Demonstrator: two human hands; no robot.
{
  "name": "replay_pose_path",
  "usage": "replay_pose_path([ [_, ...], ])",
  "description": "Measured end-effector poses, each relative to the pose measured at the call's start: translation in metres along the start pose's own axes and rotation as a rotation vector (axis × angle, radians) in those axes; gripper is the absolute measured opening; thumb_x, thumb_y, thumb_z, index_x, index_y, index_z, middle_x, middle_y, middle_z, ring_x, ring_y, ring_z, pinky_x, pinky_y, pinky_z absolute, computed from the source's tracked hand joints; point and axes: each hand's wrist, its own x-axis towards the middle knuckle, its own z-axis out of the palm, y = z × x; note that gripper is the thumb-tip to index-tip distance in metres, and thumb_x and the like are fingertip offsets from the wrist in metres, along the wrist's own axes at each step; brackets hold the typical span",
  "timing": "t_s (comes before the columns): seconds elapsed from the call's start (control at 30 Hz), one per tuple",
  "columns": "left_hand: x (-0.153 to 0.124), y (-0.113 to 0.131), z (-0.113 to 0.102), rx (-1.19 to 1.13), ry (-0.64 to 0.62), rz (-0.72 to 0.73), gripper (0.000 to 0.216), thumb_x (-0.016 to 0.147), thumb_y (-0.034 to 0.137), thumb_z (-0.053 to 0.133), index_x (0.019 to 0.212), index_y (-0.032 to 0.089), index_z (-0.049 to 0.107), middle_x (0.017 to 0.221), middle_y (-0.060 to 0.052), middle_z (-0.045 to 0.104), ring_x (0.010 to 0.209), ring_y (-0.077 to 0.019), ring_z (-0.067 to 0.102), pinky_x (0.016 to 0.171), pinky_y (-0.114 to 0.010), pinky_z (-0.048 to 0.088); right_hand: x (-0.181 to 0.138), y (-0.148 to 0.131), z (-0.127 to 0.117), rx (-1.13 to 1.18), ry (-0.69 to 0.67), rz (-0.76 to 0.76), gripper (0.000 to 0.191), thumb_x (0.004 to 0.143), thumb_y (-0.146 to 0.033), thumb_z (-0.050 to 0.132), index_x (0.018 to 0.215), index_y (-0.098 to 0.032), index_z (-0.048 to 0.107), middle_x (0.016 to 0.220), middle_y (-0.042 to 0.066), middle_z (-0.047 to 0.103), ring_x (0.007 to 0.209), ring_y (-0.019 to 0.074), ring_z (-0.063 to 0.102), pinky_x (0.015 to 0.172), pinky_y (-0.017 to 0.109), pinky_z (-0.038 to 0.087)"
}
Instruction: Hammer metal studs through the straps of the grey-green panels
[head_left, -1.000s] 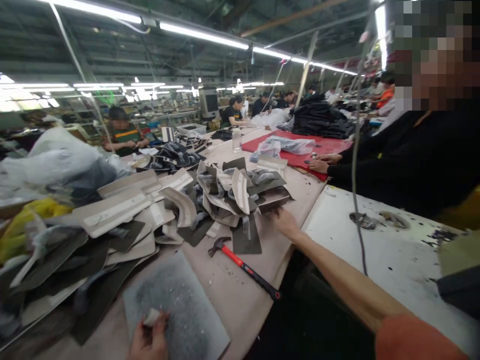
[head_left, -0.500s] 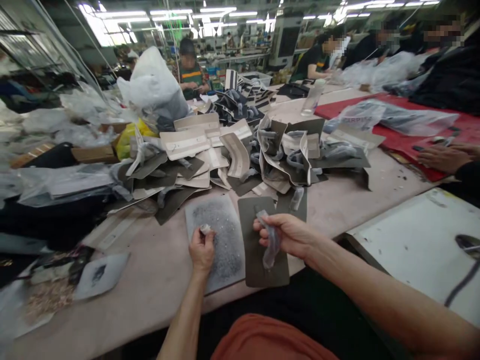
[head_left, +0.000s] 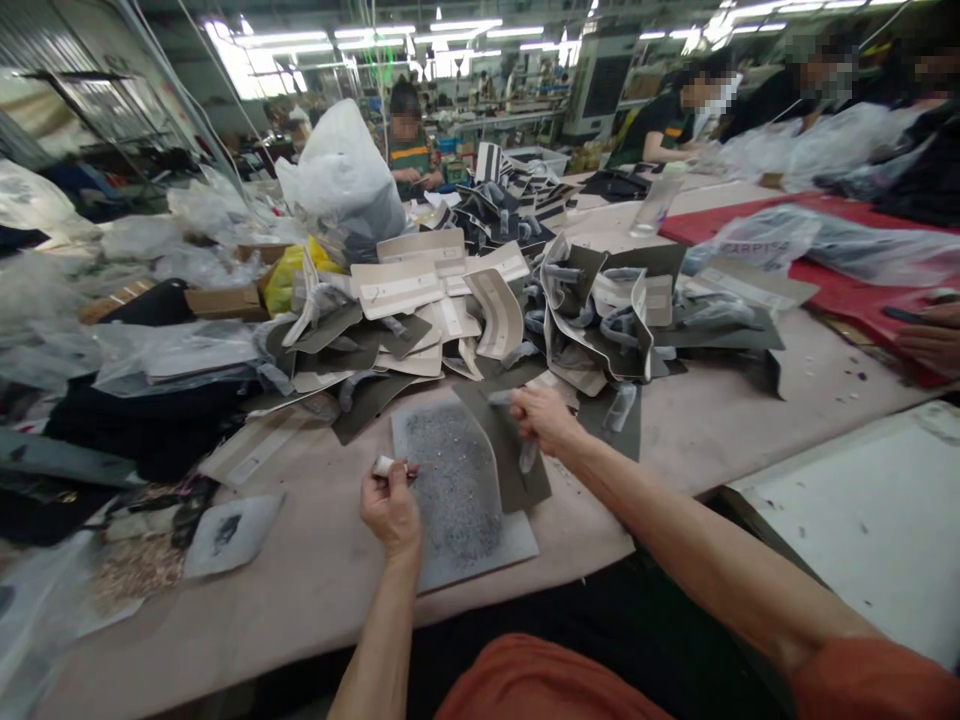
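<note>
My left hand (head_left: pixel 394 512) is closed round a small whitish cylinder (head_left: pixel 383 466), its end poking out above the fingers. I cannot make out what kind of thing it is. My right hand (head_left: pixel 551 420) grips the plastic-wrapped handle (head_left: pixel 529 457) of a dark olive panel (head_left: pixel 487 425). That panel is tilted and partly covers a grey board (head_left: pixel 454 500) speckled with dark specks. Just beyond lies a heap of similar panels (head_left: pixel 499 310), some with pale backs up and others with wrapped handles showing.
A small grey sheet with a black smear (head_left: pixel 234 535) and a pile of scraps (head_left: pixel 139 560) lie at left. Plastic bags (head_left: pixel 341 170) stand behind. At right are a white board (head_left: pixel 862 520), a red sheet (head_left: pixel 847 285) and another person's hand (head_left: pixel 934 340). Several people sit further back.
My right hand has carried the panel away from me, tilting it over the speckled board. My left hand has shifted slightly off the board's left edge. The view has turned a little left.
</note>
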Motion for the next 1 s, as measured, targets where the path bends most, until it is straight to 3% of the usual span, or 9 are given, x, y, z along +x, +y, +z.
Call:
replay_pose_path([
  [0.2,0.038,0.057,-0.027,-0.143,0.2,0.208,0.024,0.076,0.031,0.07,0.088,0.014,0.058,0.077,0.0,0.068,0.059,-0.0145,0.068,0.063,-0.033,0.061,-0.111,0.055,0.03,-0.106,-0.48,0.291,0.015,0.07,-0.029,0.072,0.071,-0.016,0.064,0.048,-0.006,0.048,0.035,0.0052,0.037,0.03,0.016,0.027],
  [0.3,0.048,0.075,-0.034,-0.106,0.22,0.281,0.024,0.077,0.032,0.068,0.09,0.015,0.057,0.076,0.001,0.066,0.057,-0.014,0.066,0.062,-0.035,0.062,-0.108,0.036,0.013,-0.008,-0.69,0.35,0.02,0.072,-0.033,0.072,0.081,-0.016,0.065,0.051,-0.007,0.049,0.034,0.0032,0.034,0.03,0.015,0.022],
  [0.33,0.049,0.077,-0.034,-0.092,0.205,0.286,0.025,0.078,0.032,0.068,0.092,0.015,0.057,0.077,0.001,0.066,0.057,-0.0139,0.066,0.062,-0.035,0.062,-0.093,0.024,0.007,0.084,-0.653,0.295,0.023,0.076,-0.036,0.07,0.087,-0.017,0.064,0.053,-0.008,0.048,0.034,0.0022,0.031,0.031,0.014,0.022],
  [0.4,0.046,0.077,-0.029,-0.086,0.158,0.276,0.026,0.077,0.033,0.069,0.092,0.014,0.058,0.077,0.001,0.066,0.057,-0.0137,0.066,0.062,-0.034,0.062,-0.058,0.002,0.0,0.249,-0.395,0.125,0.023,0.083,-0.037,0.064,0.093,-0.017,0.06,0.055,-0.01,0.045,0.036,0.0008,0.026,0.035,0.013,0.024],
  [0.5,0.037,0.07,-0.014,-0.099,0.088,0.225,0.026,0.078,0.034,0.069,0.09,0.013,0.059,0.078,0.0,0.066,0.058,-0.0138,0.067,0.062,-0.033,0.061,-0.03,-0.002,0.013,0.24,-0.16,0.121,0.012,0.089,-0.028,0.053,0.088,-0.017,0.056,0.053,-0.01,0.042,0.038,0.0016,0.026,0.037,0.012,0.027],
  [0.63,0.023,0.063,0.003,-0.083,-0.018,0.178,0.026,0.079,0.034,0.069,0.092,0.014,0.06,0.078,-0.001,0.068,0.061,-0.0144,0.069,0.063,-0.032,0.061,-0.069,0.036,0.057,0.106,-0.381,0.363,0.007,0.077,-0.013,0.059,0.07,-0.015,0.057,0.048,-0.006,0.047,0.035,0.0046,0.033,0.033,0.016,0.029],
  [0.73,0.021,0.065,0.001,-0.066,-0.073,0.197,0.024,0.079,0.033,0.07,0.092,0.014,0.062,0.079,-0.001,0.069,0.063,-0.0145,0.069,0.065,-0.031,0.061,-0.101,0.049,0.063,0.119,-0.564,0.403,0.011,0.079,-0.017,0.056,0.068,-0.016,0.054,0.053,-0.005,0.052,0.032,0.0051,0.034,0.031,0.019,0.03],
  [0.9,0.025,0.067,-0.004,-0.087,-0.083,0.189,0.025,0.079,0.033,0.071,0.093,0.014,0.063,0.079,-0.001,0.069,0.062,-0.0138,0.069,0.066,-0.031,0.06,-0.084,0.034,0.021,0.432,-0.267,0.138,0.017,0.083,-0.028,0.059,0.097,-0.018,0.055,0.063,-0.007,0.054,0.04,0.005,0.04,0.04,0.019,0.038],
  [1.0,0.021,0.06,0.012,-0.143,-0.156,0.156,0.028,0.078,0.035,0.073,0.095,0.015,0.063,0.08,-0.001,0.069,0.064,-0.0138,0.069,0.068,-0.03,0.06,-0.068,0.049,0.014,0.434,-0.128,0.127,0.017,0.083,-0.023,0.057,0.098,-0.016,0.054,0.067,-0.004,0.056,0.045,0.0068,0.046,0.044,0.021,0.042],
])
